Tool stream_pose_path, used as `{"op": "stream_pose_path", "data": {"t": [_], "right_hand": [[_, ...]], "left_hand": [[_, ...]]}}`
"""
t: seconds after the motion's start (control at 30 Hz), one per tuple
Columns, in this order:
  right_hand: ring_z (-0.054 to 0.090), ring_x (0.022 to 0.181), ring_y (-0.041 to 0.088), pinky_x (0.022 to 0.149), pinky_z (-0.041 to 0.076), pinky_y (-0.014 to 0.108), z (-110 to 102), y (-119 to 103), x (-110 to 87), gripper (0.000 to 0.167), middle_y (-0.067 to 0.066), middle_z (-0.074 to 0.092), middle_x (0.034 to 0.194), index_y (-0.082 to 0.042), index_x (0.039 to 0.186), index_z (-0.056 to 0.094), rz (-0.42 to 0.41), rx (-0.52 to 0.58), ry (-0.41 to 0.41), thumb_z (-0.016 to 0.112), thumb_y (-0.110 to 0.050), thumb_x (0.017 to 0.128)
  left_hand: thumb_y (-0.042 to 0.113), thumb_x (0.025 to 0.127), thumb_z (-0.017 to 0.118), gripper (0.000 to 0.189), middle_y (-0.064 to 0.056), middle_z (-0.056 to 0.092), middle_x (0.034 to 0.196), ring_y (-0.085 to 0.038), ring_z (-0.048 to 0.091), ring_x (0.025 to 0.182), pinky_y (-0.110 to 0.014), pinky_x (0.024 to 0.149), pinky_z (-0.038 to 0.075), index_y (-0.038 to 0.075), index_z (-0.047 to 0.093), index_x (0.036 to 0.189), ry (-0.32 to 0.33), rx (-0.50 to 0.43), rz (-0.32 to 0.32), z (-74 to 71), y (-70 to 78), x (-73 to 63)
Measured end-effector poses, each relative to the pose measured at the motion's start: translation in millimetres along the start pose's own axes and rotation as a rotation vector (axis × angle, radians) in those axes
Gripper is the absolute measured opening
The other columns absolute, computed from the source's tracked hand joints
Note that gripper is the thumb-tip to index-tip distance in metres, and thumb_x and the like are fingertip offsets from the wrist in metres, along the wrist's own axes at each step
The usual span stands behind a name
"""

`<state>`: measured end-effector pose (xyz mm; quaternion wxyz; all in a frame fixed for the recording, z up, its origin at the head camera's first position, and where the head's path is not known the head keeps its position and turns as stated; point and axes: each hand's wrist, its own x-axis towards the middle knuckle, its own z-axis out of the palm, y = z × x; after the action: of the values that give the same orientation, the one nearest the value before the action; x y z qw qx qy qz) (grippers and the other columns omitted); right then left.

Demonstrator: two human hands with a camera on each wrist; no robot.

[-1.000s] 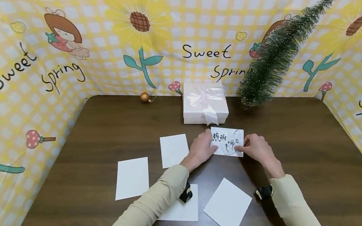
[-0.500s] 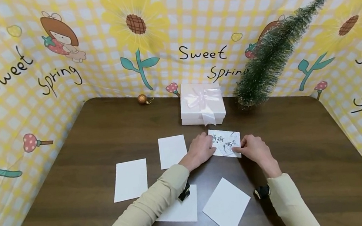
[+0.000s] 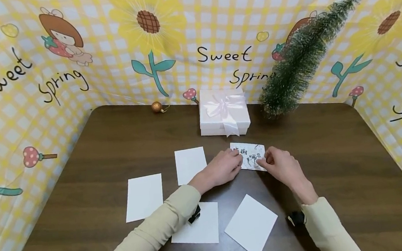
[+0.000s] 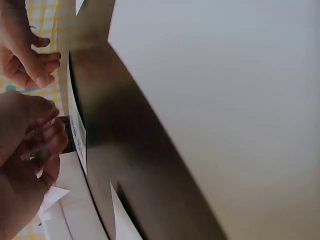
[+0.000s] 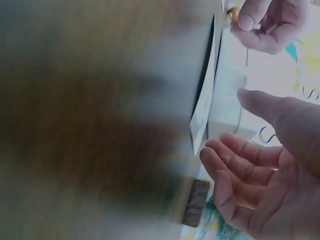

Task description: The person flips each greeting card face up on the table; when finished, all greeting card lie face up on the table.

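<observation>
A white card with black brush-style characters (image 3: 250, 154) lies on the brown table just in front of a ribbon-tied box. At its left end is my left hand (image 3: 222, 167), overlapping it in the head view; the left wrist view shows these fingers (image 4: 52, 135) loosely bent above the card with nothing between them. My right hand (image 3: 283, 166) hovers at the card's right edge. In the right wrist view its thumb and fingers (image 5: 240, 165) are spread apart and hold nothing, and the card (image 5: 203, 110) lies flat beyond them.
Plain white cards lie at the left (image 3: 144, 198), behind the left wrist (image 3: 190, 164), under the left forearm (image 3: 203, 228) and at the front (image 3: 251, 226). A white gift box (image 3: 223, 112), a small bottlebrush tree (image 3: 298, 64) and a gold bauble (image 3: 156, 107) stand along the back.
Both hands have let go of the lettered card, which now lies flat on the table. My left hand has drawn back slightly from its edge, and the right hand has loosened.
</observation>
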<state>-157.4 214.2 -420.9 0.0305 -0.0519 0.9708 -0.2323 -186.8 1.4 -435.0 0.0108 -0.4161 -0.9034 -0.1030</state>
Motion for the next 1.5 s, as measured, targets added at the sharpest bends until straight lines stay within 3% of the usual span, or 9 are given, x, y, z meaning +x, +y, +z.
{"op": "stream_pose_path", "data": {"t": [0.23,0.47,0.7,0.9,1.07,1.27,1.4,1.5], "right_hand": [[0.063,0.087,0.03,0.071,0.053,0.048,4,-12,-32.9,0.041,0.018,0.065,0.102,0.003,0.11,0.064,-0.214,-0.139,0.063,0.074,-0.029,0.086],[0.064,0.1,0.033,0.078,0.054,0.047,6,-28,-80.4,0.05,0.017,0.067,0.108,0.002,0.111,0.066,-0.358,-0.269,0.077,0.077,-0.037,0.082],[0.064,0.107,0.033,0.084,0.053,0.045,10,-42,-125.1,0.064,0.018,0.066,0.12,0.003,0.118,0.066,-0.411,-0.363,-0.063,0.071,-0.051,0.083],[0.059,0.117,0.036,0.084,0.053,0.047,16,-49,-144.4,0.084,0.024,0.059,0.129,0.006,0.124,0.061,-0.464,-0.377,-0.214,0.065,-0.066,0.081],[0.056,0.119,0.037,0.085,0.052,0.048,28,-47,-146.8,0.091,0.026,0.057,0.129,0.011,0.126,0.055,-0.491,-0.426,-0.27,0.069,-0.065,0.078],[0.06,0.113,0.033,0.08,0.054,0.042,31,-47,-145.8,0.073,0.022,0.062,0.122,0.007,0.118,0.06,-0.537,-0.477,-0.258,0.075,-0.051,0.077],[0.062,0.081,0.019,0.06,0.051,0.03,25,-47,-144.3,0.041,0.003,0.064,0.093,-0.004,0.092,0.064,-0.6,-0.419,-0.234,0.075,-0.041,0.078],[0.048,0.057,0.008,0.047,0.038,0.023,17,-47,-143.3,0.024,-0.008,0.048,0.07,-0.017,0.073,0.054,-0.629,-0.31,-0.241,0.076,-0.028,0.077]], "left_hand": [[0.011,0.096,0.056,0.021,0.003,0.063,0.115,-0.017,0.053,0.107,-0.032,0.084,0.044,0.015,0.066,0.114,-0.107,0.147,0.22,-7.5,17.7,-19.5],[0.01,0.093,0.059,0.035,0.008,0.061,0.129,-0.012,0.05,0.118,-0.029,0.087,0.039,0.019,0.065,0.126,-0.13,0.204,0.35,-7.8,32.8,-44.5],[0.013,0.088,0.066,0.044,0.012,0.058,0.135,-0.011,0.049,0.12,-0.026,0.083,0.037,0.023,0.062,0.131,-0.151,0.26,0.432,-4.9,37.8,-59.3],[0.016,0.092,0.063,0.038,0.015,0.055,0.137,-0.009,0.049,0.119,-0.024,0.08,0.035,0.028,0.063,0.128,-0.205,0.303,0.428,-3.3,42.1,-61.0],[0.014,0.093,0.061,0.037,0.015,0.056,0.137,-0.009,0.05,0.118,-0.025,0.081,0.036,0.028,0.064,0.127,-0.226,0.267,0.393,-4.6,45.3,-59.4],[0.013,0.093,0.062,0.037,0.014,0.056,0.137,-0.009,0.051,0.117,-0.024,0.08,0.036,0.027,0.065,0.127,-0.232,0.239,0.388,-5.9,46.7,-57.4],[0.012,0.093,0.062,0.036,0.014,0.056,0.137,-0.009,0.051,0.117,-0.024,0.078,0.035,0.028,0.066,0.125,-0.229,0.244,0.389,-6.3,46.0,-56.7],[0.009,0.09,0.065,0.039,0.013,0.056,0.138,-0.01,0.051,0.118,-0.024,0.079,0.036,0.027,0.066,0.125,-0.238,0.228,0.386,-6.9,45.5,-56.8]]}}
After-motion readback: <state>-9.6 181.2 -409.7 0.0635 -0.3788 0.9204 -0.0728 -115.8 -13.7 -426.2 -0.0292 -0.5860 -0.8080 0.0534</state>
